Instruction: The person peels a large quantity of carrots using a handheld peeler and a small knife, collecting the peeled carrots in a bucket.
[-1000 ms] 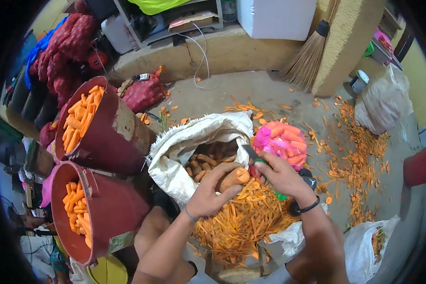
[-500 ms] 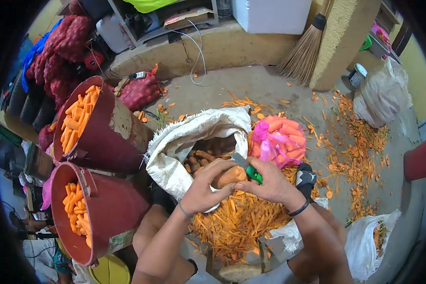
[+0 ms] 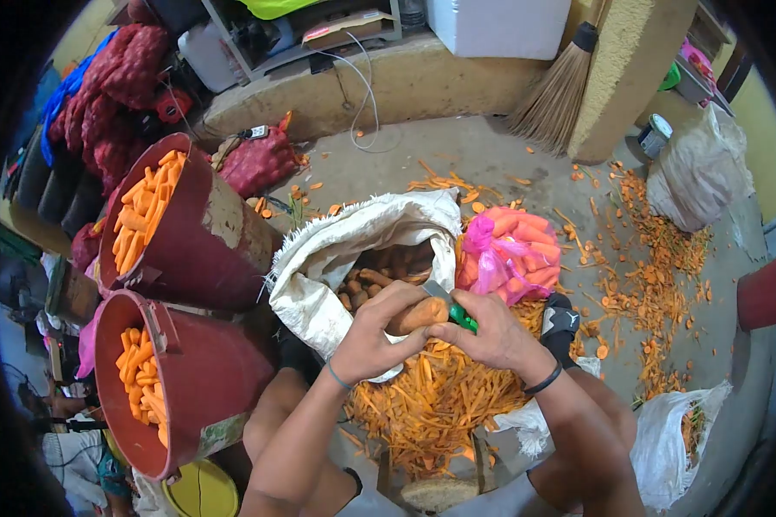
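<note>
My left hand [image 3: 372,334] is wrapped round a thick, dull-orange carrot [image 3: 419,317] whose blunt end faces right. My right hand [image 3: 497,331] grips a green-handled knife [image 3: 462,318]. Its grey blade reaches up and left by the carrot's end; whether it touches cannot be seen. The right thumb lies against the carrot's near side. Just beyond my hands gapes a white woven sack [image 3: 319,250] with unpeeled carrots [image 3: 372,277] inside. Below them lies a heap of orange peelings [image 3: 440,401] between my legs.
Two red buckets [image 3: 220,370] of peeled carrots stand at left. A pink plastic bag [image 3: 509,250] of carrots sits beyond my right hand. Peelings [image 3: 647,267] litter the floor at right, near white sacks [image 3: 698,172]. A broom [image 3: 556,95] leans against a pillar.
The knife has shifted slightly, its handle tilting a little lower at the right. The carrot's end has turned slightly upward. Both hands keep their holds, and the whole view has moved slightly.
</note>
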Motion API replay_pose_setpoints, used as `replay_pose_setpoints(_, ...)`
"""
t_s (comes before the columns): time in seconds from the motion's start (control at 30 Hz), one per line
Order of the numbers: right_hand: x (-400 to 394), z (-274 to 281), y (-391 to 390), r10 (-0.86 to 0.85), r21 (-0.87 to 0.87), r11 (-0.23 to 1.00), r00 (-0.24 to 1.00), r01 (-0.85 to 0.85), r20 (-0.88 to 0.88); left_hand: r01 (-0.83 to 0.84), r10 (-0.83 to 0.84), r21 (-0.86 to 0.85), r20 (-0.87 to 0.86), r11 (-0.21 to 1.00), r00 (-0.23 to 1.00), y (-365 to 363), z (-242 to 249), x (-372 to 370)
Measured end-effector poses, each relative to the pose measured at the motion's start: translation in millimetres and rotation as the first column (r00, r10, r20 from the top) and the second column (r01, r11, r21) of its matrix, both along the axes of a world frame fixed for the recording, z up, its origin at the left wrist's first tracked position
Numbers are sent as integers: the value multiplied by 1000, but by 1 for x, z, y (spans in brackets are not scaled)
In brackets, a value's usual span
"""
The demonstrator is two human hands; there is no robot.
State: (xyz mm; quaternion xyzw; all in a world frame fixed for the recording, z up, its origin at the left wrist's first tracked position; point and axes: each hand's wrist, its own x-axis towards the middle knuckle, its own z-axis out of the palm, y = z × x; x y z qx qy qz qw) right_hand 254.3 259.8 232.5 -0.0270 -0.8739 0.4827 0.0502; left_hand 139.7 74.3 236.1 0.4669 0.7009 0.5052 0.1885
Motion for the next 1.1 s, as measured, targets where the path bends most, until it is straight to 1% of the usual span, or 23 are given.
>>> replay_pose_setpoints(0.07, 1, -1, -2, -12, -26, 1000, 1000, 12, 12, -12, 11, -18, -33, 1000, 999, -1, -2, -1)
replay_pose_setpoints(0.17, 2, -7, -4, -28, -89, 996, 999, 30, 16, -16, 15, -16, -31, 1000, 999, 0, -3, -1)
replay_pose_setpoints(0.23, 4, -11, -6, -38, -111, 993, 999, 40, 23, -25, 26, 23, -42, 999, 999, 2, -5, 0)
replay_pose_setpoints(0.27, 5, -14, -7, -48, -104, 993, 999, 49, 14, -30, 32, 42, -46, 999, 998, 2, -6, 1)
replay_pose_setpoints(0.37, 9, -18, -11, -72, -73, 995, 997, 72, -2, 2, -2, 1, -68, 1000, 998, 3, -6, 0)
replay_pose_setpoints(0.43, 15, -16, -14, -81, -41, 996, 997, 81, 2, 17, -16, 13, -52, 1000, 999, 6, -10, 1)
replay_pose_setpoints(0.53, 21, -25, -16, -115, -5, 993, 993, 115, -39, 31, -31, 7, -26, 999, 999, 8, -9, 4)
replay_pose_setpoints(0.57, 24, -25, -16, -142, -30, 990, 987, 140, -72, 38, -38, 3, -16, 999, 999, 10, -8, 5)
replay_pose_setpoints(0.63, 27, -15, -16, -197, -80, 979, 970, 188, -140, 0, -1, 27, 73, 1000, 997, 13, -9, 9)
replay_pose_setpoints(0.73, 38, -12, -6, -233, 35, 966, 920, 257, -315, -42, 27, 63, 221, 997, 975, 15, -5, 11)
replay_pose_setpoints(0.77, 41, -13, -2, -175, 143, 958, 905, 247, -388, -54, 31, 76, 272, 996, 962, 15, -4, 11)
replay_pose_setpoints(0.83, 45, -16, 3, -36, 351, 904, 861, 244, -507, -94, 34, 117, 435, 989, 900, 17, -8, 8)
replay_pose_setpoints(0.87, 47, -17, 4, -43, 384, 890, 885, 244, -463, -115, 31, 133, 512, 984, 858, 17, -13, 7)
replay_pose_setpoints(0.93, 52, -16, 3, -64, 448, 862, 928, 237, -367, -200, -7, 202, 719, 959, 695, 22, -18, 7)
replay_pose_setpoints(1.0, 48, -18, 6, -230, 314, 893, 926, 322, -299, -264, -78, 224, 880, 938, 468, 25, -16, 10)
replay_pose_setpoints(1.03, 47, -20, 8, -310, 249, 894, 916, 372, -256, -306, -49, 203, 895, 930, 444, 29, -20, 13)
replay_pose_setpoints(1.1, 49, -40, 10, -273, 241, 916, 938, 322, -213, -343, -68, 198, 932, 918, 355, 32, -20, 18)
